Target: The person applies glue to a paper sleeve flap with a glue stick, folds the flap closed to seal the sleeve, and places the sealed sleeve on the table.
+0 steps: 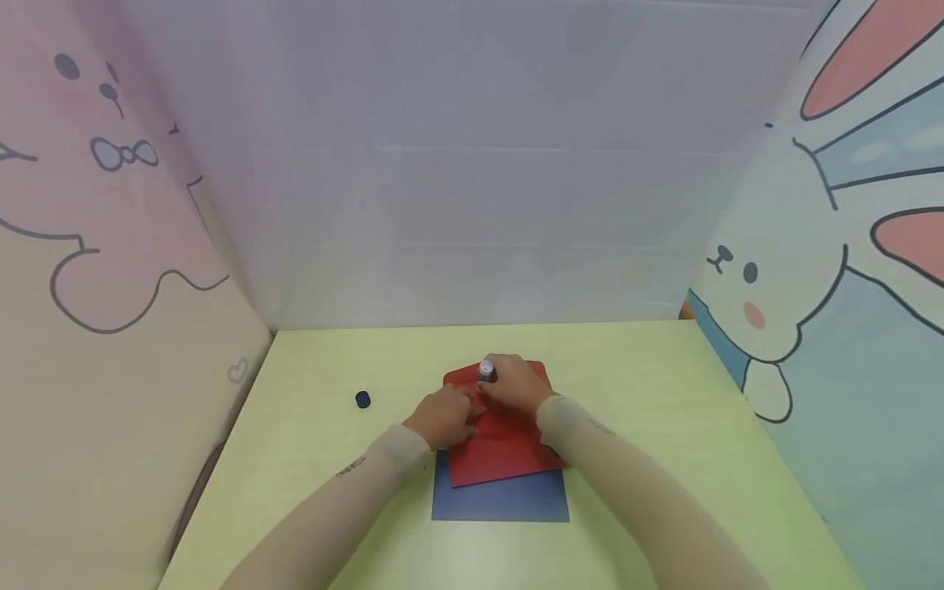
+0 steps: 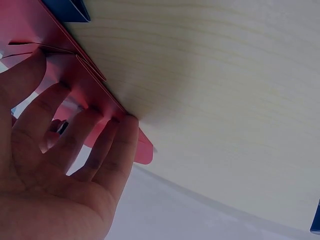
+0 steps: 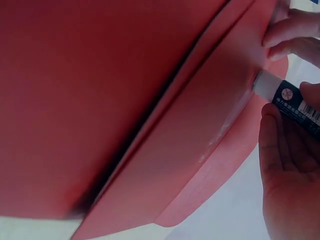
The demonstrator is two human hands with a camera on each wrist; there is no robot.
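Note:
A folded red paper envelope (image 1: 505, 455) lies on the table, its flap turned toward the far side. My right hand (image 1: 516, 383) pinches a dark-labelled glue stick (image 3: 300, 107) between thumb and fingers. The stick's white end (image 3: 267, 85) meets the flap near its fold, and whitish glue streaks (image 3: 220, 132) trail along the red paper there. On the envelope's left side rests my left hand (image 1: 442, 416), fingers lightly bent and fingertips pressing the paper near its edge. In the right wrist view, the left fingers (image 3: 297, 30) show close beside the glue stick.
Under the red envelope lies a blue piece of folded paper (image 1: 501, 501), jutting out toward me. A dark glue stick cap (image 1: 363, 399) stands on the pale wooden table (image 1: 317, 475) to the left. A white wall (image 1: 472, 205) and printed side panels enclose the table.

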